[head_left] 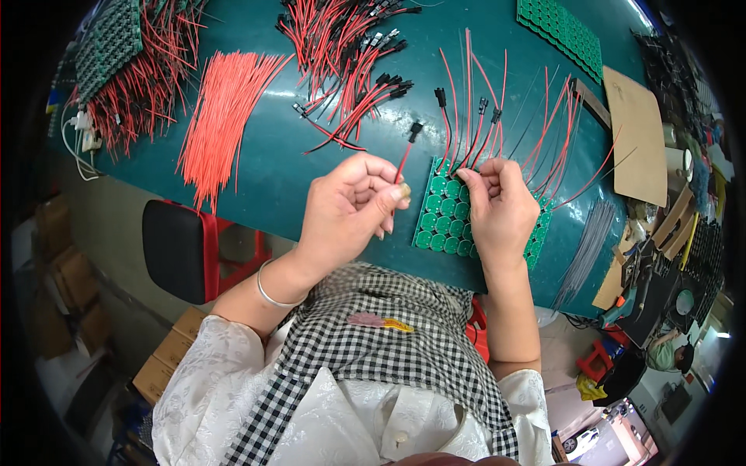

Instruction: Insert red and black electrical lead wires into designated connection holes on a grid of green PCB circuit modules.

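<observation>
My left hand (350,206) pinches a red wire with a black connector (414,132) at its far end, held just left of a green battery pack (444,217) lying on the teal table (272,163). My right hand (497,206) rests on the pack, fingertips pressing at its top edge where several red and black wires (497,116) stand out of it. The pack's right part is hidden under this hand.
A sheaf of loose red wires (221,116) lies at the left, a heap of red and black connector leads (350,46) at the back. Another green cell holder (563,31) and brown cardboard (637,132) sit at the right. A black stool (183,248) stands below the table edge.
</observation>
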A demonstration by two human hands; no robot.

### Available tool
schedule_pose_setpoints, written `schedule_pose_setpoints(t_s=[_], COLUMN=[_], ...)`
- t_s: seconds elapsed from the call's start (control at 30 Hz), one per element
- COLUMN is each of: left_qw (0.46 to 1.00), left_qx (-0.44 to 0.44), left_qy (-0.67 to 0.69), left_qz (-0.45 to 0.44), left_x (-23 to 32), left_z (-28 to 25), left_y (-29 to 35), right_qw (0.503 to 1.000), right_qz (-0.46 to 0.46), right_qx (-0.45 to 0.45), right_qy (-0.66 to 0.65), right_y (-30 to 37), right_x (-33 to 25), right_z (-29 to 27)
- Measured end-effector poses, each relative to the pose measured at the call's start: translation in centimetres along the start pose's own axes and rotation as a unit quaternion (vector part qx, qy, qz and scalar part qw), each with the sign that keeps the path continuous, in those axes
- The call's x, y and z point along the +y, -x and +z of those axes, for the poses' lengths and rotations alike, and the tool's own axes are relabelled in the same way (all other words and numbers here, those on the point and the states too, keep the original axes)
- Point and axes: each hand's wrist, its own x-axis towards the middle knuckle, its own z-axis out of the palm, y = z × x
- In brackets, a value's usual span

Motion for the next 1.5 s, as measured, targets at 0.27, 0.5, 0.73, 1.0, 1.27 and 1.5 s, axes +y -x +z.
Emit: schedule_pose_setpoints(t_s=[0.27, 0.5, 0.73, 1.0, 1.27, 1.5], left_qw=[0.989, 0.873, 0.795, 0.850, 0.907, 0.979], left_qx=[-0.111, 0.091, 0.144, 0.100, 0.113, 0.082], left_qy=[-0.094, -0.394, -0.562, -0.504, -0.390, -0.171], left_qz=[0.035, 0.273, 0.178, 0.120, 0.110, 0.071], left_x=[0.9, 2.2, 2.4, 2.7, 3.2, 3.7], left_z=[2.5, -0.5, -5.3, -5.8, -5.8, -6.1], left_y=[1.3, -1.7, -3.7, -3.4, -2.7, -1.8], right_qw=[0.931, 0.990, 0.962, 0.987, 0.992, 0.994], right_qz=[0.093, 0.095, 0.181, 0.114, 0.089, 0.068], right_qx=[-0.166, 0.006, -0.025, 0.002, 0.017, 0.047], right_qy=[-0.311, -0.102, -0.203, -0.109, -0.082, -0.066], right_y=[1.0, 1.3, 1.3, 1.2, 1.3, 1.5], right_x=[-3.4, 0.3, 2.1, 1.6, 2.0, 1.4], right_z=[-4.1, -4.5, -3.8, -2.5, -2.2, -1.7])
